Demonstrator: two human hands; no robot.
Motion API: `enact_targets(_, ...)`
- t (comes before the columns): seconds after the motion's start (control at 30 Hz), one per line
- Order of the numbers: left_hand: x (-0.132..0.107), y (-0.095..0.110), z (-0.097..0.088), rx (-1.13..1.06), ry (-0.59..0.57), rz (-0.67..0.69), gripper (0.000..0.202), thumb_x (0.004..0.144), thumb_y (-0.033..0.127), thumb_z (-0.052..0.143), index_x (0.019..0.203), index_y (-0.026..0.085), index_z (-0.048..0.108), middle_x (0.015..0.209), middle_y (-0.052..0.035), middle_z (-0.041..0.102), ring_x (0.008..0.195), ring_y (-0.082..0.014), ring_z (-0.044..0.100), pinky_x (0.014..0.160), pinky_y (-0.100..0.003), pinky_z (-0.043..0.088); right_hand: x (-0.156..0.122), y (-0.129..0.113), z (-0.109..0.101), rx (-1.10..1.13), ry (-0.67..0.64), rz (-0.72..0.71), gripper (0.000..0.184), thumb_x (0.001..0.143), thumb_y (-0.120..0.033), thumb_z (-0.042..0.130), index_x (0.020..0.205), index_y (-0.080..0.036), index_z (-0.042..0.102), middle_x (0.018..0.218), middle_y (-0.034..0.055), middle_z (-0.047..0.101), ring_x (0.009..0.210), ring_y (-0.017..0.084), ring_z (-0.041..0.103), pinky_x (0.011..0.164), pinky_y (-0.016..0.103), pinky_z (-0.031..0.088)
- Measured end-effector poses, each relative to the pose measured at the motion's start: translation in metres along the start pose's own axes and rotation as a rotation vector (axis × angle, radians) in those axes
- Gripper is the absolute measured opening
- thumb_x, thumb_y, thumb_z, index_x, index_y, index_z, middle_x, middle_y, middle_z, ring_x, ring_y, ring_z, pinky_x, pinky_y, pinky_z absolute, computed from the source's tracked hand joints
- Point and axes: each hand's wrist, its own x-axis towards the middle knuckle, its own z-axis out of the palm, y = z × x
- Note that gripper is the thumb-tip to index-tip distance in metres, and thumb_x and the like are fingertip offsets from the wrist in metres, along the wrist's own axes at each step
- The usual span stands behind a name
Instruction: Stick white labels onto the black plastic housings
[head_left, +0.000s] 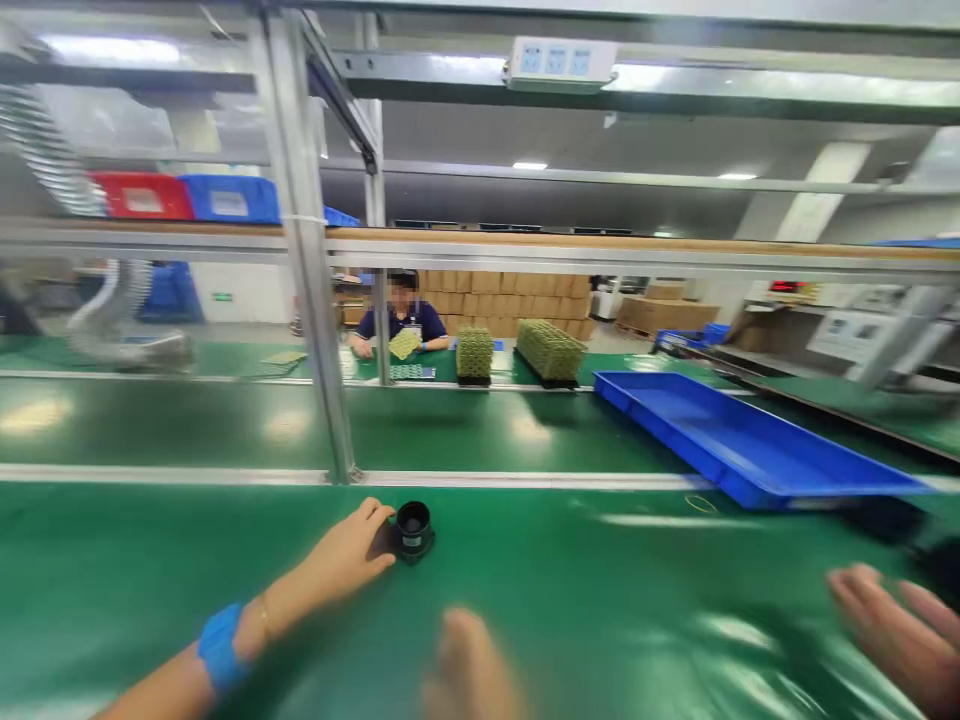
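On the green mat stands a small black cup-shaped part [413, 532], upright on a wider base, with a pale label on its side. Coming from the left, my left hand [352, 550] is beside it, thumb and fingers apart. The fingertips reach its left edge; whether they touch it I cannot tell. A blue band [221, 648] is round my left wrist. At the bottom centre, my right hand [472, 665] is smeared by motion and partly out of view. Its fingers cannot be made out, and nothing shows in it.
A co-worker's blurred hand [896, 625] comes in at the right, near dark objects [885, 518]. A long blue tray [675, 425] lies behind it. A metal post [304, 240] rises behind the black part. Across the bench, another person [405, 320] sits near yellowish stacks [551, 350].
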Motion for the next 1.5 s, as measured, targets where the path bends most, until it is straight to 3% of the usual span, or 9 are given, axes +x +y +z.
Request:
enact_targets(0.2, 0.011, -0.033, 0.022, 0.055, 0.019, 0.078, 0.047, 0.087, 0.042, 0.049, 0.129, 0.025, 0.040, 0.136, -0.0099, 0.042, 0.105, -0.0238, 0.063, 0.090, -0.041, 0.054, 0.108, 0.027, 0.039, 0.185, -0.021, 0.330, 0.124, 0.048, -0.043, 0.092, 0.151, -0.020, 0.027, 0.149, 0.0132, 0.043, 0.139, 0.033, 0.040, 0.118, 0.053, 0.034)
enact_targets(0.37, 0.034, -0.078, 0.051, 0.003, 0.091, 0.263, 0.043, 0.086, 0.053, 0.051, 0.119, 0.027, 0.048, 0.126, -0.0079, 0.049, 0.109, -0.0231, 0.063, 0.096, -0.041, 0.055, 0.123, 0.022, 0.062, 0.258, 0.091, 0.307, 0.072, 0.060, -0.037, 0.084, 0.126, -0.028, 0.056, 0.119, 0.0026, 0.064, 0.112, 0.026, 0.061, 0.100, 0.043, 0.050)
enact_targets(0.5, 0.039, -0.092, 0.054, -0.075, 0.148, 0.220, 0.056, 0.081, 0.063, 0.056, 0.125, 0.029, 0.051, 0.128, -0.0076, 0.052, 0.115, -0.0266, 0.061, 0.102, -0.046, 0.052, 0.107, 0.016, 0.049, 0.250, 0.273, 0.293, 0.069, 0.061, -0.030, 0.079, 0.126, -0.025, 0.056, 0.119, 0.0057, 0.059, 0.105, 0.022, 0.061, 0.096, 0.038, 0.052)
enact_targets(0.63, 0.027, -0.070, 0.038, -0.105, 0.165, 0.159, 0.062, 0.077, 0.064, 0.060, 0.129, 0.032, 0.051, 0.135, -0.0062, 0.053, 0.120, -0.0285, 0.060, 0.100, -0.046, 0.054, 0.088, 0.015, 0.005, 0.030, 0.135, 0.260, 0.096, 0.060, -0.037, 0.080, 0.146, -0.029, 0.038, 0.122, 0.0064, 0.056, 0.107, 0.026, 0.059, 0.096, 0.044, 0.052)
enact_targets(0.8, -0.007, -0.004, 0.028, -0.169, 0.117, 0.168, 0.051, 0.077, 0.032, 0.066, 0.127, 0.030, 0.056, 0.134, -0.0052, 0.053, 0.121, -0.0245, 0.059, 0.106, -0.041, 0.051, 0.076, -0.007, -0.041, -0.486, -0.137, 0.104, 0.106, 0.068, -0.030, 0.078, 0.154, -0.014, 0.020, 0.124, 0.0161, 0.060, 0.109, 0.034, 0.057, 0.098, 0.052, 0.048)
enact_targets(1.0, -0.018, 0.022, 0.039, -0.334, 0.141, 0.066, 0.067, 0.071, 0.016, 0.068, 0.134, 0.027, 0.048, 0.142, -0.0088, 0.042, 0.130, -0.0239, 0.050, 0.118, -0.044, 0.040, 0.093, -0.029, -0.032, -0.747, -0.451, 0.027, 0.108, 0.065, -0.018, 0.084, 0.154, -0.012, 0.023, 0.120, 0.0218, 0.062, 0.112, 0.039, 0.056, 0.101, 0.055, 0.044)
enact_targets(1.2, -0.027, 0.024, 0.041, -0.422, 0.102, 0.097, 0.072, 0.068, 0.013, 0.066, 0.135, 0.026, 0.044, 0.142, -0.0091, 0.037, 0.134, -0.0233, 0.044, 0.120, -0.042, 0.036, 0.096, -0.023, 0.001, -0.554, -0.432, -0.062, 0.112, 0.061, -0.022, 0.086, 0.155, -0.016, 0.023, 0.130, 0.0181, 0.057, 0.114, 0.037, 0.053, 0.101, 0.056, 0.044)
enact_targets(1.37, -0.035, 0.018, 0.030, -0.353, 0.038, 0.170, 0.084, 0.071, 0.025, 0.072, 0.145, 0.031, 0.034, 0.150, -0.0086, 0.027, 0.140, -0.0255, 0.036, 0.119, -0.042, 0.036, 0.083, 0.002, -0.011, -0.098, -0.388, -0.006, 0.126, 0.052, -0.032, 0.091, 0.155, -0.028, 0.018, 0.155, 0.0091, 0.031, 0.143, 0.028, 0.029, 0.117, 0.046, 0.035)
enact_targets(1.5, -0.033, 0.028, 0.005, -0.158, 0.065, 0.260, 0.096, 0.072, 0.057, 0.074, 0.151, 0.035, 0.025, 0.150, -0.0083, 0.034, 0.140, -0.0295, 0.033, 0.120, -0.048, 0.030, 0.085, 0.025, -0.036, 0.098, -0.178, 0.170, 0.085, 0.079, -0.045, 0.069, 0.151, -0.027, 0.026, 0.147, 0.0097, 0.041, 0.136, 0.025, 0.040, 0.115, 0.046, 0.037)
